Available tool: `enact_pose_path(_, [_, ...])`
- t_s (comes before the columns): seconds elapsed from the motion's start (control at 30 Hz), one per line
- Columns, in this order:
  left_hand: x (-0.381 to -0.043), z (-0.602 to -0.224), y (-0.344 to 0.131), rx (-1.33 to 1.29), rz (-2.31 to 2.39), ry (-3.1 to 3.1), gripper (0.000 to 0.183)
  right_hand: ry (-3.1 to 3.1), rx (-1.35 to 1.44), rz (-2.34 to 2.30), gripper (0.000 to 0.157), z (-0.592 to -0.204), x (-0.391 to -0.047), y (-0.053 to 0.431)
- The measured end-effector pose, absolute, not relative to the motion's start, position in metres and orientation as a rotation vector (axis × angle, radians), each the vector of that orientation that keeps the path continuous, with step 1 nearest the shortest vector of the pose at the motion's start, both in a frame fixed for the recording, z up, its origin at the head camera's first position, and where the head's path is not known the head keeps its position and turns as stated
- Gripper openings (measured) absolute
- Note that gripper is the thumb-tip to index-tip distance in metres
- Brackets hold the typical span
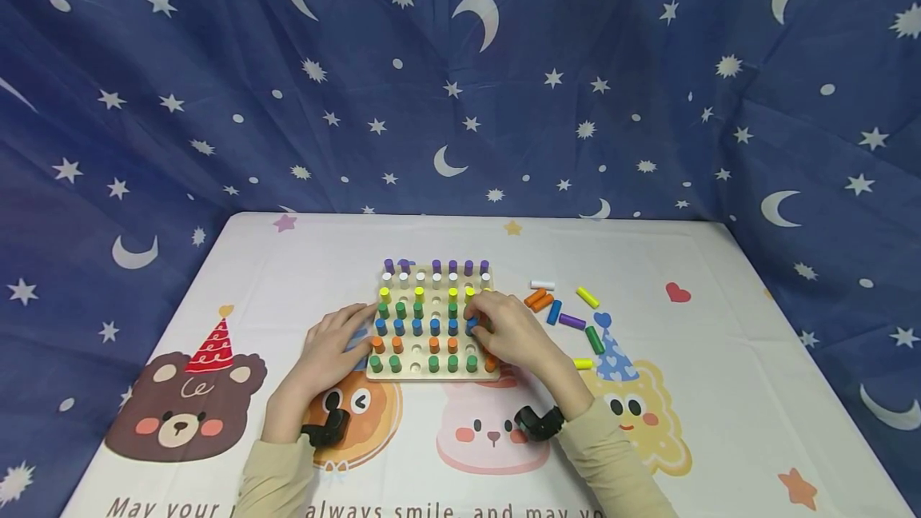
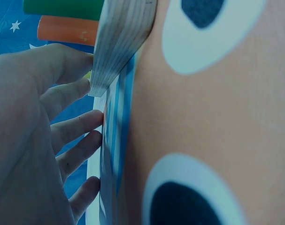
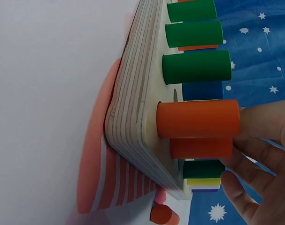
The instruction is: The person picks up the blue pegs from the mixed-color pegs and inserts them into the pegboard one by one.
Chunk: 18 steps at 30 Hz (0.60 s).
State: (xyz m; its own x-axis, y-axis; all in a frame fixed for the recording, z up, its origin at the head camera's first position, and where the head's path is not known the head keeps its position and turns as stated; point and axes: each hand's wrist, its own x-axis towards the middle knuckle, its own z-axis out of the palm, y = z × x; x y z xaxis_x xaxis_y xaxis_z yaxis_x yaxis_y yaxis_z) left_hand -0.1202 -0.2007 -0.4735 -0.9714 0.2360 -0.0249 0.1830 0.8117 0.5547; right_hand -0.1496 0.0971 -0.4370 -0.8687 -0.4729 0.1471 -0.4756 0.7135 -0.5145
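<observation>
A wooden pegboard (image 1: 406,376) bears rows of coloured pegs: purple, white, yellow, green, blue, orange and green, with some bare holes. My left hand (image 1: 331,348) rests at its left side; thumb and forefinger touch the board's edge (image 2: 123,42), the other fingers spread loosely on the cloth. Over the right side, my right hand (image 1: 511,328) pinches a blue peg (image 1: 471,325) at the right end of the blue row. In the right wrist view, orange pegs (image 3: 197,119) stand before the fingers and hide their tips. An orange peg (image 1: 491,362) occupies the front right corner.
Right of the board lie loose pegs: a white peg (image 1: 542,285), two orange ones, a blue peg (image 1: 554,312), a purple peg (image 1: 572,321), a green peg (image 1: 594,340) and two yellow ones. A printed white cloth (image 1: 748,390) covers the table; a starry blue curtain (image 1: 504,118) hangs behind.
</observation>
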Motion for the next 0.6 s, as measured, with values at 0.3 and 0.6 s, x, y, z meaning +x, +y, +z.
enact_pose_path(0.3, [-0.1205,-0.4739,-0.2011,0.336,0.871,2.899,0.055,-2.902,0.828,0.806,0.014,-0.4375,-0.1486,0.0977])
enact_pose_path(0.6, [-0.121,-0.4743,-0.201,0.34,0.868,2.904,0.055,-2.908,0.818,0.78,0.015,-0.4382,-0.1465,0.0984])
